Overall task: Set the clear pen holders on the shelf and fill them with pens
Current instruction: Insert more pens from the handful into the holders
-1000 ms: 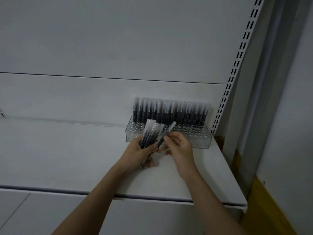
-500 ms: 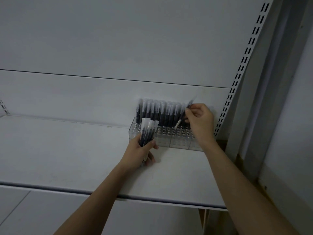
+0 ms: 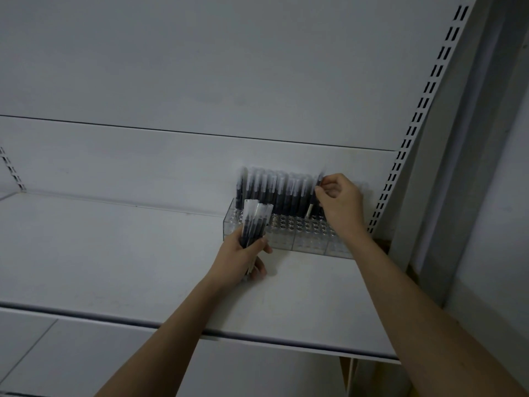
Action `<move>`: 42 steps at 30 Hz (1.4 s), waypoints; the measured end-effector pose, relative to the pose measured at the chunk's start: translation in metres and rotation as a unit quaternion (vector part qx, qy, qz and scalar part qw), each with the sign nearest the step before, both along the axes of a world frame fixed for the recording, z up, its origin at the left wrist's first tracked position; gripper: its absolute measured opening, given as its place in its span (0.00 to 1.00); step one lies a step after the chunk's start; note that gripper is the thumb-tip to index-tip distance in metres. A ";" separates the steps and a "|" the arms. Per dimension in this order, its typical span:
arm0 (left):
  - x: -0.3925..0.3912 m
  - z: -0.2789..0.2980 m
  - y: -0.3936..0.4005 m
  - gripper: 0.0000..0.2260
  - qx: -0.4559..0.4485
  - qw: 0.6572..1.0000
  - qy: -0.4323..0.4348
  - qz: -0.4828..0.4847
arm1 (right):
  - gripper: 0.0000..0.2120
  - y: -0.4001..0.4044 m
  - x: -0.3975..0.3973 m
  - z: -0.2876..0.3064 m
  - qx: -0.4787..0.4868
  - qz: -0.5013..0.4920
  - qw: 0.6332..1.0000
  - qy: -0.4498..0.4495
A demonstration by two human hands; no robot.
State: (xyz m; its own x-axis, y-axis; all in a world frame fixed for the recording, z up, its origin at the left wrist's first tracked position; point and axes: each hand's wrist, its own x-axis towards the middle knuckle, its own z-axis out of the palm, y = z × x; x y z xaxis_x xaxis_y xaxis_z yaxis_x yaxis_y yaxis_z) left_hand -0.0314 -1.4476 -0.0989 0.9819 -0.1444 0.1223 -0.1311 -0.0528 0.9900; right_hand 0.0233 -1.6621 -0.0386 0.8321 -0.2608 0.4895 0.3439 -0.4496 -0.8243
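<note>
Holder: the clear pen holder is standing on the white shelf, at the far right, close against the back panel and near the slotted upright.

Filled row: a row of dark pens with pale caps is standing upright along the holder's far side; the nearer holes are being left unfilled so far.

Right hand: the right hand is being held over the right end of the filled row, its fingers pinching a single pen near the cap, the pen being angled down toward a hole; whether its tip is already seated cannot be told.

Left hand: the left hand is being kept at the holder's near left corner, clenched round a bundle of pens pointing up.

Step in hand: one pen is being fed into the holder, judged as early to midway through the filling.

Risk, misalignment: the pen is being lowered at a slant, so the tip may be caught on the rim of a hole or be driven into a neighbouring one.

Risk, neighbours: the standing pens are being crowded by the right hand's knuckles and could be tilted or knocked.

Risk, bundle: the bundle is being gripped low, so loose pens could slide out onto the shelf.

Risk, holder: a sideways push could shift the light holder along the shelf.
</note>
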 end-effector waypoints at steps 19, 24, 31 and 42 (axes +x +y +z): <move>0.001 -0.002 -0.002 0.07 -0.003 0.999 0.019 -0.046 | 0.06 0.049 -0.062 -0.053 0.100 0.086 0.986 0.105; -0.001 -0.002 0.000 0.06 -0.001 0.996 0.000 -0.085 | 0.06 0.065 -0.071 -0.070 0.155 0.147 0.967 0.140; -0.003 0.000 0.000 0.10 0.015 0.994 -0.005 -0.112 | 0.03 0.059 -0.072 -0.070 0.154 0.164 0.962 0.156; -0.005 0.000 -0.002 0.07 0.037 0.995 -0.006 -0.088 | 0.04 0.055 -0.073 -0.068 0.243 0.122 0.953 0.132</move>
State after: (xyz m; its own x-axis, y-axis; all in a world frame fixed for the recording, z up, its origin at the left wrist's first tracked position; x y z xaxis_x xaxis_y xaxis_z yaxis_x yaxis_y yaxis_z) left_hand -0.0361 -1.4496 -0.0987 0.9387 -0.3240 0.1175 -0.1574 -0.0998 0.9825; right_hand -0.0498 -1.6075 -0.1071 0.9745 -0.1857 0.1256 0.1414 0.0743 -0.9872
